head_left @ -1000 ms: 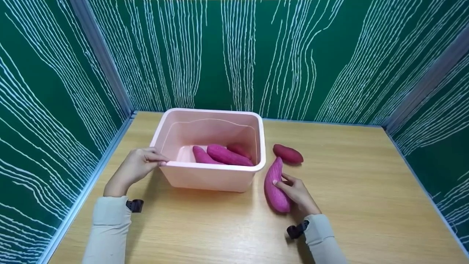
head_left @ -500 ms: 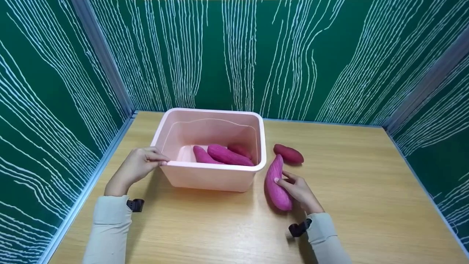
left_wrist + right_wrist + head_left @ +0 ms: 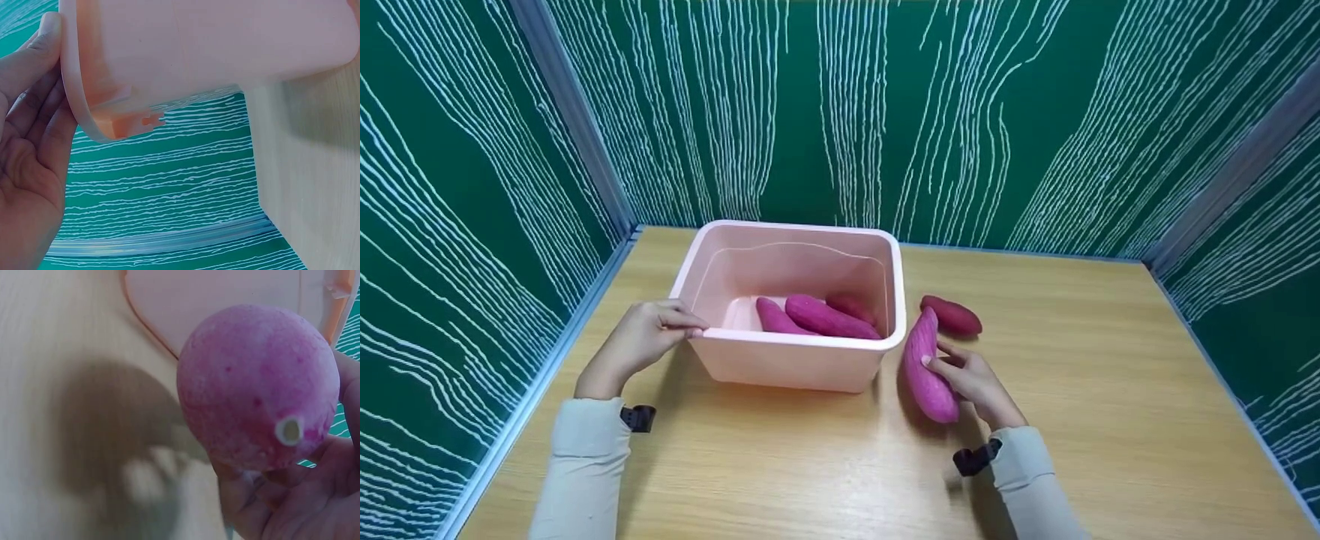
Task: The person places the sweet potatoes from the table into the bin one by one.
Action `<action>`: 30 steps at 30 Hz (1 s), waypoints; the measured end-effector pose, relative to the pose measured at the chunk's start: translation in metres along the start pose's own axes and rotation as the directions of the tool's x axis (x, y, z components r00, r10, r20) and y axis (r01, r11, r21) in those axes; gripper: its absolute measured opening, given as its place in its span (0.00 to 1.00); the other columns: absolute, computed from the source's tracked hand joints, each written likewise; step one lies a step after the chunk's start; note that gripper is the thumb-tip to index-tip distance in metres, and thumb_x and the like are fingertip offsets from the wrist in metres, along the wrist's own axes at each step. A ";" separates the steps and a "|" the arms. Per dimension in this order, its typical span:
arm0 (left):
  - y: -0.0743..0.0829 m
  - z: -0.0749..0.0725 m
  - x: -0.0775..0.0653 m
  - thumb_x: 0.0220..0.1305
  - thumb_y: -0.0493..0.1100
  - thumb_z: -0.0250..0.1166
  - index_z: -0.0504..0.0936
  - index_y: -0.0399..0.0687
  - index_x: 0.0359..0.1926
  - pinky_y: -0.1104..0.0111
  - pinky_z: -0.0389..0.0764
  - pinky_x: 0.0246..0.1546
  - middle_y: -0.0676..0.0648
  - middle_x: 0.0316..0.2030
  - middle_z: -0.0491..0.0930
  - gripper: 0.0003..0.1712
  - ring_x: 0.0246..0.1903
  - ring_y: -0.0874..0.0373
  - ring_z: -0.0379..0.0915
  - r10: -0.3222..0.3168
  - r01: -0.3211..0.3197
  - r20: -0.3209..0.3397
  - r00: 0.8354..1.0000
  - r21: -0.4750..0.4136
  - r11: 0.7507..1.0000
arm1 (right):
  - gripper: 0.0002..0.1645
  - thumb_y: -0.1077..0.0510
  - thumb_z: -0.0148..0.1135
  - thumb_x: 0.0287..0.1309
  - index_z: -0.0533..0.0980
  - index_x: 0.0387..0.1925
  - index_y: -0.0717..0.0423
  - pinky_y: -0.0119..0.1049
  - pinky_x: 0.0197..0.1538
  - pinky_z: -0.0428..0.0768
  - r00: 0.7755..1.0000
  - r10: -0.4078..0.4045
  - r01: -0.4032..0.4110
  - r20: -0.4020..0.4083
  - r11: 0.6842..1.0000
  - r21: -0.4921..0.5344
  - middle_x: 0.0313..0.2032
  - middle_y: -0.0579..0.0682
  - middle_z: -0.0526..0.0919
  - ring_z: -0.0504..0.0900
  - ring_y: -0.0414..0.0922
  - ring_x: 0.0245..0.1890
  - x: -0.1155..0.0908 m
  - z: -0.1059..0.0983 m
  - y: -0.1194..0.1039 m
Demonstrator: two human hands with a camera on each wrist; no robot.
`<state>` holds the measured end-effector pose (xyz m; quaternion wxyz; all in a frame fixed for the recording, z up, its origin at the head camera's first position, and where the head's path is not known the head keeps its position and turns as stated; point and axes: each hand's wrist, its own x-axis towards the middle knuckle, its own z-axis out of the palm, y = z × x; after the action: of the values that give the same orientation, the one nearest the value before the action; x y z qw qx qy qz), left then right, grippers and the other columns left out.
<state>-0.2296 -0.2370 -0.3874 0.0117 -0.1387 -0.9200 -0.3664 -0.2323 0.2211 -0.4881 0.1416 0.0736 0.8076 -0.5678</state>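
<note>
In the head view, a pink plastic bin [image 3: 795, 364] stands at the left middle of the table. My left hand [image 3: 649, 336] pinches its near left rim corner, thumb on one side and fingers on the other in the left wrist view. To the right of the bin, my right hand [image 3: 971, 379] grips a long, curved magenta sweet potato [image 3: 928, 375] between thumb and fingers. The right wrist view shows its rounded end [image 3: 256, 382] above the table, apart from its shadow. Several sweet potatoes [image 3: 829, 316] lie inside the bin; the front wall partly hides them.
A smaller, darker red sweet potato [image 3: 952, 315] lies on the wooden table [image 3: 1110, 390], just beyond the held one. Green panels with white wavy lines [image 3: 847, 112] enclose the back and sides, joined by grey metal posts [image 3: 574, 112].
My right hand has raised the sweet potato slightly and moved it a little away from me. The left hand stays on the bin's rim, and the bin keeps its place.
</note>
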 end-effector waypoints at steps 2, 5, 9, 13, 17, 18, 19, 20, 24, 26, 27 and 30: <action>0.000 0.000 0.000 0.58 0.34 0.67 0.89 0.45 0.40 0.54 0.82 0.51 0.44 0.40 0.84 0.09 0.45 0.47 0.77 0.011 -0.011 -0.006 1.000 0.006 1.000 | 0.41 0.44 0.61 0.61 0.59 0.71 0.52 0.33 0.41 0.80 1.000 -0.012 0.012 0.005 1.000 -0.008 0.56 0.62 0.75 0.78 0.43 0.43 0.000 -0.001 -0.003; 0.000 0.001 0.000 0.58 0.33 0.67 0.89 0.45 0.40 0.54 0.82 0.50 0.45 0.39 0.84 0.09 0.44 0.48 0.77 0.017 -0.017 -0.011 1.000 0.009 1.000 | 0.42 0.45 0.60 0.62 0.59 0.71 0.55 0.33 0.40 0.82 1.000 -0.029 0.029 0.008 1.000 -0.005 0.58 0.63 0.75 0.79 0.41 0.42 0.001 -0.004 -0.008; -0.001 0.000 0.001 0.58 0.32 0.67 0.89 0.46 0.40 0.54 0.81 0.51 0.45 0.39 0.84 0.10 0.46 0.48 0.77 -0.009 0.009 -0.003 1.000 0.000 1.000 | 0.43 0.43 0.60 0.62 0.58 0.71 0.57 0.33 0.41 0.82 1.000 -0.024 0.024 0.019 1.000 -0.006 0.59 0.62 0.73 0.78 0.41 0.43 0.001 -0.008 -0.014; -0.001 0.000 0.002 0.59 0.33 0.66 0.89 0.47 0.41 0.55 0.81 0.52 0.45 0.40 0.84 0.10 0.47 0.47 0.76 -0.039 0.040 0.010 0.999 -0.012 0.999 | 0.44 0.41 0.60 0.62 0.57 0.72 0.55 0.35 0.45 0.82 0.999 -0.017 0.017 0.042 1.000 -0.005 0.62 0.62 0.70 0.76 0.46 0.50 0.003 -0.015 -0.021; -0.001 0.000 0.001 0.59 0.32 0.66 0.89 0.46 0.41 0.55 0.81 0.52 0.45 0.40 0.84 0.11 0.47 0.48 0.77 -0.044 0.044 0.011 0.999 -0.015 0.999 | 0.46 0.40 0.61 0.60 0.56 0.73 0.53 0.38 0.48 0.82 0.998 -0.023 0.023 0.063 1.000 -0.003 0.66 0.62 0.65 0.74 0.50 0.53 0.004 -0.022 -0.030; -0.001 0.000 0.001 0.59 0.32 0.66 0.89 0.46 0.41 0.55 0.81 0.52 0.45 0.41 0.84 0.11 0.47 0.47 0.77 -0.042 0.042 0.011 0.999 -0.014 0.999 | 0.46 0.39 0.61 0.60 0.56 0.73 0.53 0.38 0.49 0.82 0.997 -0.025 0.025 0.069 1.000 -0.004 0.66 0.62 0.64 0.74 0.51 0.54 0.005 -0.023 -0.032; -0.001 0.000 0.001 0.59 0.32 0.66 0.89 0.46 0.41 0.55 0.81 0.51 0.45 0.41 0.84 0.11 0.47 0.47 0.77 -0.040 0.041 0.010 0.999 -0.013 0.999 | 0.46 0.39 0.61 0.60 0.57 0.73 0.52 0.38 0.49 0.82 0.997 -0.023 0.023 0.070 1.000 -0.002 0.66 0.62 0.65 0.75 0.51 0.53 0.005 -0.025 -0.034; -0.002 0.000 0.001 0.60 0.32 0.65 0.89 0.46 0.41 0.54 0.81 0.52 0.44 0.41 0.84 0.11 0.47 0.47 0.77 -0.040 0.040 0.010 0.999 -0.013 0.999 | 0.46 0.39 0.61 0.60 0.57 0.72 0.52 0.38 0.48 0.83 0.997 -0.021 0.022 0.073 1.000 -0.001 0.66 0.62 0.65 0.75 0.51 0.53 0.005 -0.026 -0.036; -0.001 0.000 0.001 0.60 0.32 0.66 0.88 0.45 0.41 0.54 0.80 0.52 0.44 0.42 0.84 0.11 0.49 0.46 0.76 -0.033 0.033 0.016 0.999 -0.009 0.999 | 0.46 0.38 0.61 0.59 0.57 0.72 0.51 0.38 0.49 0.83 0.997 -0.014 0.014 0.082 1.000 0.007 0.65 0.61 0.67 0.75 0.50 0.53 0.006 -0.031 -0.045; -0.001 0.000 0.001 0.59 0.32 0.66 0.88 0.45 0.42 0.54 0.80 0.52 0.44 0.42 0.84 0.10 0.49 0.46 0.76 -0.031 0.031 0.017 0.999 -0.008 0.999 | 0.47 0.37 0.61 0.59 0.57 0.72 0.52 0.38 0.49 0.83 0.997 -0.010 0.009 0.080 1.000 0.004 0.65 0.60 0.67 0.75 0.50 0.53 0.005 -0.033 -0.050; -0.001 0.000 0.001 0.59 0.32 0.66 0.88 0.45 0.42 0.54 0.80 0.52 0.44 0.42 0.84 0.10 0.49 0.46 0.76 -0.028 0.029 0.017 0.999 -0.006 1.000 | 0.48 0.37 0.61 0.59 0.56 0.73 0.52 0.37 0.50 0.83 0.997 -0.012 0.012 0.082 1.000 0.003 0.65 0.61 0.67 0.75 0.50 0.54 0.005 -0.035 -0.052; -0.002 0.000 0.001 0.59 0.32 0.66 0.88 0.44 0.41 0.54 0.81 0.52 0.44 0.41 0.84 0.10 0.48 0.47 0.77 -0.020 0.020 0.009 1.000 -0.006 1.000 | 0.50 0.36 0.61 0.58 0.55 0.73 0.54 0.36 0.49 0.83 0.997 -0.021 0.022 0.079 1.000 -0.009 0.65 0.62 0.67 0.76 0.49 0.52 0.005 -0.038 -0.060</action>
<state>-0.2314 -0.2378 -0.3887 0.0034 -0.1310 -0.9203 -0.3687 -0.2591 0.2354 -0.4238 0.1675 0.0420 0.8048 -0.5679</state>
